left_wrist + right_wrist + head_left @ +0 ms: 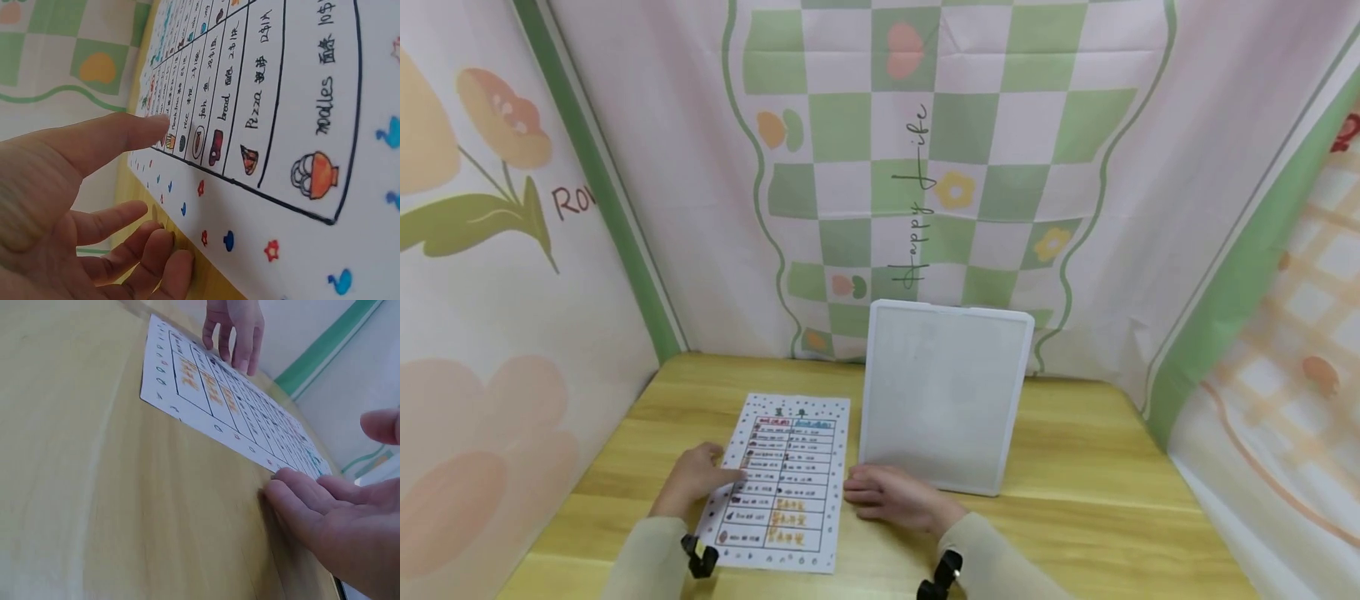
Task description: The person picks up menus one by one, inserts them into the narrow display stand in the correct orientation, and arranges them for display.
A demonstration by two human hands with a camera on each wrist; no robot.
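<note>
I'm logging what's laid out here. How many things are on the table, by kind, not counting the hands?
Paper sheet with a hand-drawn table: 1
White board leaning on the backdrop: 1
Total: 2

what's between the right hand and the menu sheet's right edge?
Almost nothing: in the right wrist view the right hand lies flat, fingertips at the menu sheet edge, only a sliver of bare wooden table between. Contact unclear.

A staged booth: wooden table [1075, 500] walled in by pastel floral cloth backdrops [940, 167].
</note>
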